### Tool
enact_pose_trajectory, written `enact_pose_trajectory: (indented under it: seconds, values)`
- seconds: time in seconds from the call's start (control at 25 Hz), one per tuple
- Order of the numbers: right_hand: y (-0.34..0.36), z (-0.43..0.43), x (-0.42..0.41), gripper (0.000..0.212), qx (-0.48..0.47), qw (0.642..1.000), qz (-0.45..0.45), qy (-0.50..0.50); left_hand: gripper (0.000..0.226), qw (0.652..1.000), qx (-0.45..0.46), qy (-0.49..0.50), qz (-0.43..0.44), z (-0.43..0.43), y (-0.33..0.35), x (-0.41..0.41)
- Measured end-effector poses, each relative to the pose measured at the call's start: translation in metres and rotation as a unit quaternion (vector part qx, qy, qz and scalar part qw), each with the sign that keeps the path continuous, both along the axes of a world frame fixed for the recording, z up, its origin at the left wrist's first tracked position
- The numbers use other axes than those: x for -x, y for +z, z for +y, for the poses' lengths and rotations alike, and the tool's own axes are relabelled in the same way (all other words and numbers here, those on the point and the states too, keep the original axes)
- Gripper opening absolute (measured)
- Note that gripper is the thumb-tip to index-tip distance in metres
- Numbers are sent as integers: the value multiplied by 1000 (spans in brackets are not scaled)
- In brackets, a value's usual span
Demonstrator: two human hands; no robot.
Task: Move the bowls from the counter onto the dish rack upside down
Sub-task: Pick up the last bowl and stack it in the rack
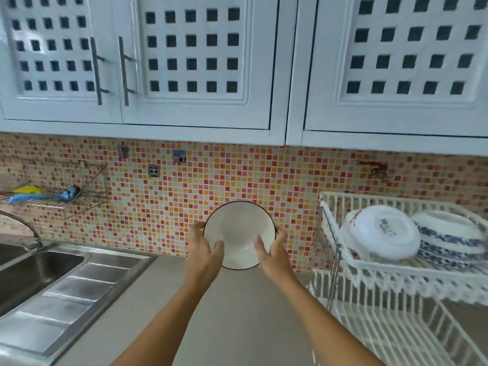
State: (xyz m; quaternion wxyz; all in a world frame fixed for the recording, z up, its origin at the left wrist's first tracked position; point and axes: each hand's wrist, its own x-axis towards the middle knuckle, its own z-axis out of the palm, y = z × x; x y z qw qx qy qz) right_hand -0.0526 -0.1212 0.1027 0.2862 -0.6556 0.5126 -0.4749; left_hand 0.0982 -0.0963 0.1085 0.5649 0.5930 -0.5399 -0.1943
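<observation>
I hold a white bowl with a dark rim (239,229) up above the grey counter, its inside tilted toward me. My left hand (202,247) grips its left edge and my right hand (272,249) grips its right edge, thumbs inside the bowl. To the right stands a white wire dish rack (343,262) with two tiers. On its upper tier a white bowl with a floral print (383,231) lies upside down and tilted, and a blue-patterned bowl (449,239) lies upside down beside it.
A steel sink with a ribbed drainboard (66,291) fills the left side. A wall-mounted wire shelf (87,199) holds a blue brush and something yellow. White upper cabinets (195,62) hang overhead above a mosaic tile backsplash (184,207).
</observation>
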Motion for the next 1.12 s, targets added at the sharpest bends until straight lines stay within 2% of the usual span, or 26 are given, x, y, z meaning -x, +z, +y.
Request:
enact_pose_trajectory:
  seconds: [0.08, 0.16, 0.24, 0.28, 0.4, 0.48, 0.6, 0.68, 0.8, 0.92, 1.04, 1.12]
  values:
    - [37, 19, 14, 61, 33, 996, -76, 14, 42, 992, 47, -71, 92, 14, 30, 20]
    - [66, 35, 29, 68, 98, 985, -138, 1, 33, 967, 85, -148, 190, 21, 55, 38]
    - [86, 47, 52, 73, 168, 970, -174, -30, 21, 943, 114, -206, 235, 28, 76, 60]
    - [94, 54, 64, 66, 188, 963, -190, -32, 19, 939, 123, -220, 235, 31, 86, 74]
    - [112, 65, 111, 31, 191, 952, -240, -9, 50, 937, 135, -247, 205, 35, 109, 119]
    - [121, 68, 147, 32, 209, 947, -244, 3, 76, 942, 131, -263, 164, 34, 121, 148]
    - [131, 74, 217, 48, 251, 950, -184, 12, 96, 943, 107, -304, 87, 32, 133, 203]
    - [138, 81, 271, 52, 235, 965, -117, 13, 93, 939, 89, -329, 51, 32, 137, 244]
    - [141, 89, 349, 79, 217, 976, -9, 14, 83, 934, 68, -349, 5, 30, 134, 301]
    - [131, 86, 407, 84, 183, 980, 71, 25, 90, 922, 46, -383, -29, 18, 123, 333]
    - [117, 79, 459, 89, 140, 983, 107, 43, 97, 907, 11, -420, -40, 1, 110, 367]
    - [111, 72, 484, 91, 118, 985, 107, 60, 105, 903, -5, -423, -77, -12, 99, 382]
